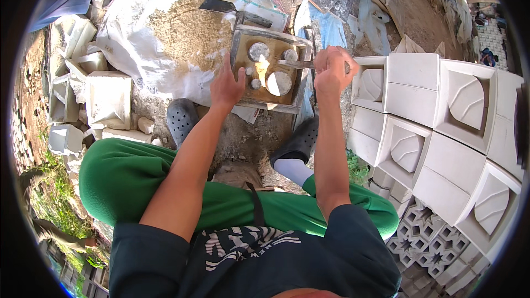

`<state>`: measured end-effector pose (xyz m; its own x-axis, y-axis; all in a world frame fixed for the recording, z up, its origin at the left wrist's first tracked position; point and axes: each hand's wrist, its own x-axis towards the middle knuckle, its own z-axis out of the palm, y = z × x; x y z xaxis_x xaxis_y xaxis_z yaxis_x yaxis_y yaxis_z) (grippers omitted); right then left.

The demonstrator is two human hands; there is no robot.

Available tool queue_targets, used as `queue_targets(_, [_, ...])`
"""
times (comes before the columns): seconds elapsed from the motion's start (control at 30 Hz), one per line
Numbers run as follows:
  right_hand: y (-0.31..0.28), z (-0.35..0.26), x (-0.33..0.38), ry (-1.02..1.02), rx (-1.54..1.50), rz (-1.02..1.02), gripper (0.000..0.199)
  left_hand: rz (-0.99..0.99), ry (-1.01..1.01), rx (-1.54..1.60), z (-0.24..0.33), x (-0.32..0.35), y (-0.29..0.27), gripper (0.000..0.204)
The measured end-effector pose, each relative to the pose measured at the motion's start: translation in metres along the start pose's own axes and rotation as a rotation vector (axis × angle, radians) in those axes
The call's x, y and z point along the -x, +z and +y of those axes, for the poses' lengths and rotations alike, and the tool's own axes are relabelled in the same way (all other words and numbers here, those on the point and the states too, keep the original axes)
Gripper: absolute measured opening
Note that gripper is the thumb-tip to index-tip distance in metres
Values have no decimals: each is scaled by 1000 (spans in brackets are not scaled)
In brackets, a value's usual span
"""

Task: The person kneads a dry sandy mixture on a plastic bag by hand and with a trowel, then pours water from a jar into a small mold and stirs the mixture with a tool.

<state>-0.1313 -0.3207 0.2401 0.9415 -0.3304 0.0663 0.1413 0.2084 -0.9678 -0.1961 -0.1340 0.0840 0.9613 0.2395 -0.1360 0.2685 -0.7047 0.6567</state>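
Observation:
A rectangular mould (269, 105) with a grey frame sits on the ground before me, tan inside, with several round pale grey shapes of different sizes, such as a large disc (279, 84). My left hand (227, 85) is at the mould's left side, fingers extended and thumb apart, holding nothing. In my closed right hand (333, 72), at the right side, is the handle of a small narrow-bladed trowel (295, 64). Its blade points left over the mould, near a small round shape (290, 55); whether it touches the surface I cannot tell.
Behind the mould lie a dark flat-bladed tool (218, 5) and a sand pile (187, 33) on white sheeting (118, 38). Stacked pale cast blocks (411, 91) stand close on the right. More blocks (109, 99) lie at left. Another person's blue clothing (63, 8) shows at upper left.

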Motion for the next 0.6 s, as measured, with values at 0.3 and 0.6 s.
queue_targets(0.3, [-2, 14, 3, 35, 245, -97, 31, 33, 44, 6, -1, -3, 2, 69])
queue_targets(0.6, [-13, 11, 2, -35, 155, -42, 35, 49, 59, -9, -1, -2, 3, 69])
